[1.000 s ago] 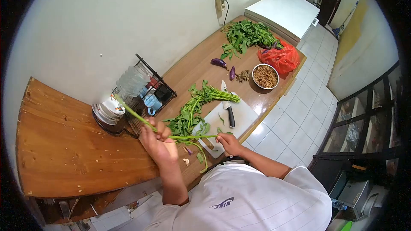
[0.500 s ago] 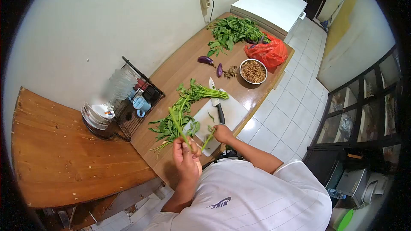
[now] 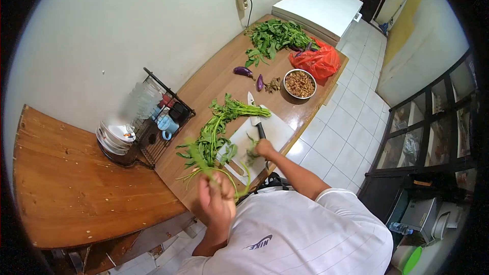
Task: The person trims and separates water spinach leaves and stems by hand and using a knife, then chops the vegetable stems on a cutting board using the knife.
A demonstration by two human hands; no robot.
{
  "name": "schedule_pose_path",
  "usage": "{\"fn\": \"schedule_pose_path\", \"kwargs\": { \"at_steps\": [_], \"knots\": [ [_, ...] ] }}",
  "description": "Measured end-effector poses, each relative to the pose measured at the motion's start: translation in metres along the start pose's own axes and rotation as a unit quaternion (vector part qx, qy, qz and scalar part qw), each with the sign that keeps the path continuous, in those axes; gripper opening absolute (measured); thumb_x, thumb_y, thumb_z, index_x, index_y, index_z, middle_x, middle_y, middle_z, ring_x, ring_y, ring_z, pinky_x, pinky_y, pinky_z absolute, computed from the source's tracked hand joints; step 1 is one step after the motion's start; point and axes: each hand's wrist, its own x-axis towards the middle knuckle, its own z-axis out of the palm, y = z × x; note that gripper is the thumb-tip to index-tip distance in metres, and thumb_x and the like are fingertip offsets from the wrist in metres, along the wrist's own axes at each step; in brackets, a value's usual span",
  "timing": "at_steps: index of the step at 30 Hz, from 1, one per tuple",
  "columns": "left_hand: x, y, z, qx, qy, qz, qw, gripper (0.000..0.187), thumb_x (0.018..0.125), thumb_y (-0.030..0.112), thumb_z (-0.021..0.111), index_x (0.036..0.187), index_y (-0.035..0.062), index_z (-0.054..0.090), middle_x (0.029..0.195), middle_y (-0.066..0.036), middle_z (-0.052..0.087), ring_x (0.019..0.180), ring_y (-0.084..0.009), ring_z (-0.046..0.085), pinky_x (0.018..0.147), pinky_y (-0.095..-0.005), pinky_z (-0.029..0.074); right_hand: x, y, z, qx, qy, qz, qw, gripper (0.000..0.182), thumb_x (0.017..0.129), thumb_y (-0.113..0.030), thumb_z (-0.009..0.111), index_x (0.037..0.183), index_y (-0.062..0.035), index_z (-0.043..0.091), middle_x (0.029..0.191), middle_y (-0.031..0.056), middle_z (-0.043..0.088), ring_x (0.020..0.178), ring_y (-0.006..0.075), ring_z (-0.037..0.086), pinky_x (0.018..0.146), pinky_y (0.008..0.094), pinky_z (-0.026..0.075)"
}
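Observation:
My left hand (image 3: pixel 216 201) is raised near my chest, blurred, gripping a green leafy stem (image 3: pixel 204 165) whose top sticks up toward the wooden counter (image 3: pixel 214 79). My right hand (image 3: pixel 263 148) rests on the white cutting board (image 3: pixel 277 133), pinching a small piece of green stem (image 3: pixel 251 154). A bunch of leafy greens (image 3: pixel 219 127) lies on the counter just left of the board. A black-handled knife (image 3: pixel 256 117) lies on the board, its handle right beside my right hand.
A black dish rack (image 3: pixel 163 114) with cups and stacked plates (image 3: pixel 113 136) stands at the wall. Farther along the counter are two small eggplants (image 3: pixel 244 71), a bowl of brown bits (image 3: pixel 299 83), a red plastic bag (image 3: pixel 317 60) and a heap of greens (image 3: pixel 272 35). A white appliance (image 3: pixel 318 7) stands beyond.
My left hand has pulled the long stem down and back toward my chest. My right hand has moved from the stem's end onto the cutting board with a small piece.

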Motion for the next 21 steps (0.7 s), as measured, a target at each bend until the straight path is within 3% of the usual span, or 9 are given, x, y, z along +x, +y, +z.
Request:
{"fn": "schedule_pose_path", "kwargs": {
  "at_steps": [2,4,7,9,10,13,15,18,21],
  "knots": [
    [-0.009,0.03,-0.007,-0.024,-0.018,0.068,0.997,0.008,0.102,0.011,0.053,0.108,0.0074,0.048,0.095,-0.002,0.046,0.057,-0.006,0.033,0.046,-0.0219,0.026,0.014,0.058,-0.003,-0.15,-0.053,0.031,0.987,0.029,0.081,-0.023,0.061,0.085,0.0034,0.071,0.088,0.0267,0.07,0.085,0.0395,0.071,0.079,0.0515,0.054],
    [0.012,0.068,-0.005,-0.051,-0.177,0.222,0.957,0.011,0.102,0.01,0.053,0.11,0.0055,0.049,0.097,-0.002,0.046,0.058,-0.0051,0.033,0.047,-0.02,0.026,0.012,0.076,-0.013,0.057,0.059,0.099,0.992,0.028,0.083,-0.023,0.06,0.088,0.0019,0.073,0.093,0.0291,0.07,0.09,0.0413,0.07,0.079,0.0501,0.054],
    [0.041,0.072,-0.011,0.084,-0.01,0.211,0.974,0.012,0.102,0.011,0.053,0.112,0.0043,0.049,0.098,-0.002,0.047,0.059,-0.0041,0.033,0.048,-0.019,0.027,-0.012,0.026,-0.04,0.097,0.024,0.109,0.989,0.026,0.084,-0.022,0.061,0.088,0.0006,0.072,0.081,0.0224,0.07,0.077,0.0365,0.07,0.068,0.0459,0.054],
    [0.054,0.063,-0.019,0.094,0.003,0.17,0.981,0.012,0.103,0.011,0.053,0.112,0.0046,0.049,0.098,-0.002,0.047,0.06,-0.0038,0.033,0.049,-0.0186,0.027,-0.011,-0.004,-0.05,0.373,-0.086,0.154,0.911,0.022,0.085,-0.023,0.063,0.09,-0.0031,0.071,0.07,0.0101,0.063,0.062,0.0248,0.063,0.057,0.0375,0.05],
    [0.061,0.058,-0.025,0.109,0.015,0.127,0.986,0.012,0.103,0.011,0.052,0.112,0.005,0.049,0.098,-0.002,0.048,0.06,-0.0035,0.034,0.049,-0.0183,0.028,-0.017,-0.019,-0.054,0.422,-0.131,0.161,0.883,0.013,0.086,-0.024,0.066,0.084,-0.0122,0.06,0.061,-0.0021,0.046,0.047,0.0113,0.047,0.044,0.0265,0.038],
    [0.061,0.039,-0.034,0.107,0.019,0.08,0.991,0.011,0.103,0.012,0.052,0.111,0.0051,0.049,0.099,-0.003,0.05,0.061,-0.0036,0.035,0.05,-0.0181,0.028,-0.015,-0.024,-0.032,0.396,-0.173,0.18,0.884,0.029,0.084,-0.032,0.069,0.099,-0.0078,0.065,0.072,0.0056,0.061,0.059,0.0199,0.06,0.055,0.0326,0.05],
    [0.056,0.029,-0.033,0.094,0.028,0.049,0.994,0.01,0.104,0.013,0.051,0.11,0.0051,0.049,0.099,-0.003,0.05,0.061,-0.0036,0.035,0.05,-0.0181,0.029,-0.019,-0.023,-0.02,0.174,-0.142,0.019,0.974,0.062,0.08,-0.046,0.072,0.121,-0.0004,0.063,0.097,0.0202,0.07,0.088,0.031,0.069,0.08,0.0381,0.055],
    [0.053,0.022,-0.038,0.102,0.032,0.029,0.994,0.009,0.105,0.012,0.05,0.11,0.0053,0.049,0.098,-0.003,0.05,0.061,-0.0037,0.036,0.05,-0.018,0.029,-0.019,-0.028,-0.011,0.035,-0.077,0.026,0.996,0.087,0.076,-0.058,0.069,0.132,0.0076,0.055,0.114,0.0347,0.065,0.11,0.0456,0.063,0.099,0.0429,0.049],
    [0.052,0.025,-0.045,0.114,0.041,0.028,0.992,0.011,0.104,0.014,0.052,0.11,0.0042,0.049,0.096,-0.002,0.05,0.062,-0.0043,0.038,0.051,-0.0194,0.03,-0.008,-0.026,-0.013,0.089,-0.11,0.024,0.99,0.085,0.077,-0.051,0.069,0.139,0.0045,0.051,0.126,0.0357,0.059,0.117,0.0466,0.059,0.102,0.0445,0.047]
  ]
}}
